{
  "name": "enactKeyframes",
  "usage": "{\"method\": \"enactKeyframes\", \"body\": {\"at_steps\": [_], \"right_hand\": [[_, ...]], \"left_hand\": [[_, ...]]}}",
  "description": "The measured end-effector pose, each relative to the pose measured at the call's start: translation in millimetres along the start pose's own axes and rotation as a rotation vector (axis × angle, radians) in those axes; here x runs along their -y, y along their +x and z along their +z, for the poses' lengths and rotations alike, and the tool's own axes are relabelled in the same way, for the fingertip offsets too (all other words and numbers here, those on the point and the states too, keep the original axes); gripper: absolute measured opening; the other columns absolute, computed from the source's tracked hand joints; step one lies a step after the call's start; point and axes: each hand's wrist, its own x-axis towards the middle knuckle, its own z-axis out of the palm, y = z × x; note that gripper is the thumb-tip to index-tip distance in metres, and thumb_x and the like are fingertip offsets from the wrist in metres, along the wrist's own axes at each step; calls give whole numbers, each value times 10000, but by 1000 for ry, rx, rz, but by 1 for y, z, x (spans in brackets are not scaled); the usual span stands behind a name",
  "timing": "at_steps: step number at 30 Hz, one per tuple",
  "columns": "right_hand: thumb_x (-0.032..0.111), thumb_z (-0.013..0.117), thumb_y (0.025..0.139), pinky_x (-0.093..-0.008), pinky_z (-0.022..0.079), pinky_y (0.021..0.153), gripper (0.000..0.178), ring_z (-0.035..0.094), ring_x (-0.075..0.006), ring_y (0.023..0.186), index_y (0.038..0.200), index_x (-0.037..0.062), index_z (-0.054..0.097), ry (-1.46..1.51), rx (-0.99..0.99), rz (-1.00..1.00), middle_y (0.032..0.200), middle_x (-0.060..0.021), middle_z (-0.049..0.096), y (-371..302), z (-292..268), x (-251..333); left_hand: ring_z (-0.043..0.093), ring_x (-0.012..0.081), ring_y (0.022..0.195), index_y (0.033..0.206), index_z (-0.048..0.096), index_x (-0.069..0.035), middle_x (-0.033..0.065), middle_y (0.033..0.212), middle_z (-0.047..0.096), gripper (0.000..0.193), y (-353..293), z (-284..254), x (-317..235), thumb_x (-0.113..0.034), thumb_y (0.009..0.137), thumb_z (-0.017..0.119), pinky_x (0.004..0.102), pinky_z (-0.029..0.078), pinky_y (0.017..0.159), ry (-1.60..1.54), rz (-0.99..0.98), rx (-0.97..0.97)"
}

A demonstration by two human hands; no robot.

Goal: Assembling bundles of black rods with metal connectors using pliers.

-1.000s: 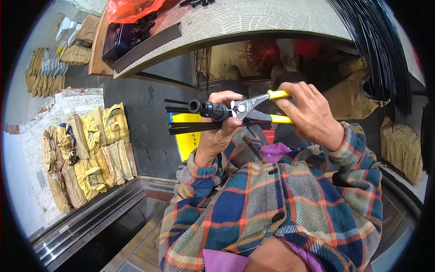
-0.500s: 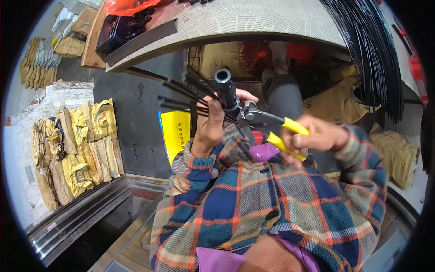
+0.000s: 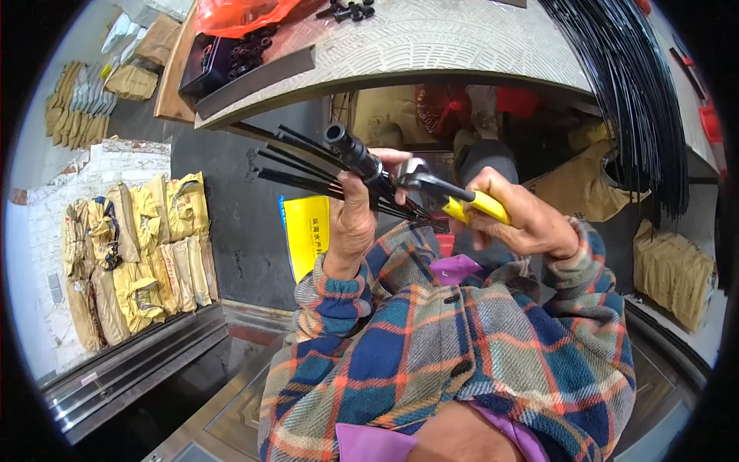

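Black stepped tube point(image 3: 353, 150), perhaps plastic, near pliers point(image 3: 443, 187)

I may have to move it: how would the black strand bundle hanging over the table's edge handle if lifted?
The bundle would probably droop, since it bends down off the table. Its lower ends fan apart, so some may slip loose. Short lengths may feel springy: similar strands in the left hand jut nearly straight.

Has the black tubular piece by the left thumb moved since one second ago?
Yes: judged against the tabletop, the black tubular piece has swung its open end closer to the near edge.
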Motion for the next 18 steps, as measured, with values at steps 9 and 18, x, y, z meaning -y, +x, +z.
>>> {"method": "enactKeyframes", "body": {"at_steps": [9,18], "right_hand": [[60,544,833,-267,475,516,347,609,-167,593,1129,38,365,-482,-7,-103,841,-98,587,10,-8,25],[6,577,782,-362,441,541,490,579,-365,667,1208,27,334,-614,-112,-18,769,-169,558,13,15,-2]], "left_hand": [[490,171,672,979,479,-47,75,740,513,606,-8,-1,-4,-619,801,388,307,419,618,-26,-2,38],[489,114,631,989,490,-30,63,753,527,680,-14,2,-7,-660,794,325,253,419,598,220,18,-33]]}}
